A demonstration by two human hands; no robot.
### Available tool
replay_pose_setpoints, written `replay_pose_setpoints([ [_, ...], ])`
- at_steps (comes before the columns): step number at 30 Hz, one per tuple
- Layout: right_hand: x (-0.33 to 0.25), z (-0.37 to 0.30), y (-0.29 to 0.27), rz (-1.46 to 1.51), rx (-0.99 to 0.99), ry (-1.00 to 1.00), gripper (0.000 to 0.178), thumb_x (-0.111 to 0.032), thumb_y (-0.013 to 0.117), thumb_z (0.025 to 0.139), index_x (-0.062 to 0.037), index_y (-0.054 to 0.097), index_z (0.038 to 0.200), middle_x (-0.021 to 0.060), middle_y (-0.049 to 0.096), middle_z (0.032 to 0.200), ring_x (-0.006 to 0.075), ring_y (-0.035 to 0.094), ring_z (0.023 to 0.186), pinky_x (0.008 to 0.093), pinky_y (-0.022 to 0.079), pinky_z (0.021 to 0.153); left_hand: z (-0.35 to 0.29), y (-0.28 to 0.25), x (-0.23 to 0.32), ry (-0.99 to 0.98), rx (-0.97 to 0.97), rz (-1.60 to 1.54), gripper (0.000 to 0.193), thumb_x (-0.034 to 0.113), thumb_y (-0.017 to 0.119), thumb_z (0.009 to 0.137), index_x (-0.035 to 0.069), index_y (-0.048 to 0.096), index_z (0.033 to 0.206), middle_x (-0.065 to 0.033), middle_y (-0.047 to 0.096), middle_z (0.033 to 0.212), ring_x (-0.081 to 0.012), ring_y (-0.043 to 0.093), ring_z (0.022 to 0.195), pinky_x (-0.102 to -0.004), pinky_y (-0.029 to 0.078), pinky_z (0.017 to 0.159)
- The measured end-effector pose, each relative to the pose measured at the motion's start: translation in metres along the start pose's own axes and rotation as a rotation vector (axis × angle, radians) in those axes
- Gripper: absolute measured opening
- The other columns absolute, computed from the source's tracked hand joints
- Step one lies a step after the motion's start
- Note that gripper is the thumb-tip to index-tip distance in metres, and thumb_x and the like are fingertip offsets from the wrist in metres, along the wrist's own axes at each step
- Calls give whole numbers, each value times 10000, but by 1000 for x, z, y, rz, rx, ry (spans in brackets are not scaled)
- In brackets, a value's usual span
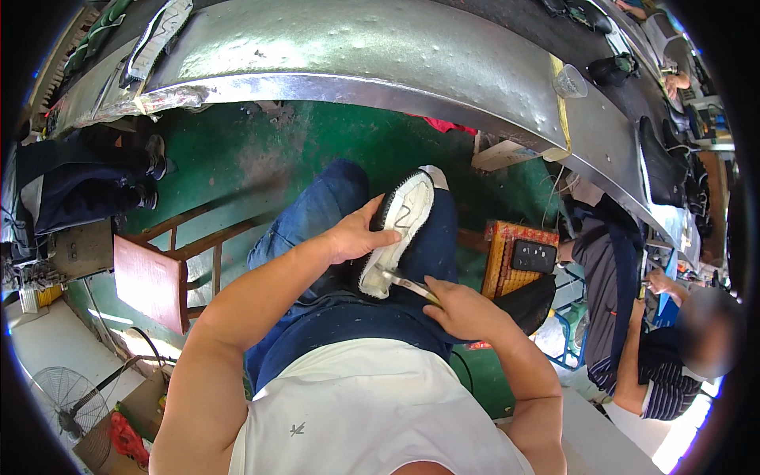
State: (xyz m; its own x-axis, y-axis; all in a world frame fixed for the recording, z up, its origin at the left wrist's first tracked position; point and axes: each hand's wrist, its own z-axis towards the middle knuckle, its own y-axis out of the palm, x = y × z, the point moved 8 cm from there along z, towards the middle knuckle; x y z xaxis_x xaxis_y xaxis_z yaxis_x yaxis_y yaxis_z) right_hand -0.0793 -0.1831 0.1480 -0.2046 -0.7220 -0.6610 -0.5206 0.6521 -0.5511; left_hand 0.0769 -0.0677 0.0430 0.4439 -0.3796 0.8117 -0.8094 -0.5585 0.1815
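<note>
my left hand [355, 236] is clamped on the unfinished shoe [413, 207], thumb pressed across its pale underside and fingers tucked round the dark side, a hold i take as meant to stop it twisting. the shoe lies slantwise over the right thigh [443, 226], so the leg seems to serve as its rest instead of the worktop [356, 51] beyond the knees. the underside faces up, which leaves the end nearest the waist exposed to the metal tool [413, 287]. my right hand [465, 309] has its grip closed round that tool's handle, with the tool's head at the shoe's near end; i cannot tell whether its jaws pinch the edge. a black flat object [533, 257] sits on the woven seat [495, 275] at right, apparently parked off the lap.
</note>
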Motion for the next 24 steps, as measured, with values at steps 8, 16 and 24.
replay_pose_setpoints([
  [8, 23, -16, 14, -98, 77, 92, 419, -334, 674, 959, -50, 630, 1264, 210, 698, 1037, 404, 681, 957, 471, 545, 828, 0, -10, -8, 30, 42, -51, 929, 196, 791, 907, -11, 210, 1603, -149, 513, 1480, -213, 509, 1337, -349, 415, 1132],
  [16, 12, -24, -5, 19, 125, 65, 459, -359, 626, 990, 13, 612, 1258, 245, 700, 1057, 436, 670, 981, 504, 537, 835, -1, -5, -5, 62, 65, 85, 976, 253, 790, 899, -41, 181, 1603, -206, 483, 1508, -260, 496, 1374, -358, 397, 1151],
  [24, 0, -11, 4, -272, 16, 122, 398, -393, 602, 999, -17, 631, 1126, 212, 707, 994, 421, 683, 934, 521, 539, 811, -17, 9, 16, 72, 144, 448, 957, 339, 744, 914, -29, 188, 1601, -256, 522, 1469, -311, 526, 1365, -366, 395, 1152],
])
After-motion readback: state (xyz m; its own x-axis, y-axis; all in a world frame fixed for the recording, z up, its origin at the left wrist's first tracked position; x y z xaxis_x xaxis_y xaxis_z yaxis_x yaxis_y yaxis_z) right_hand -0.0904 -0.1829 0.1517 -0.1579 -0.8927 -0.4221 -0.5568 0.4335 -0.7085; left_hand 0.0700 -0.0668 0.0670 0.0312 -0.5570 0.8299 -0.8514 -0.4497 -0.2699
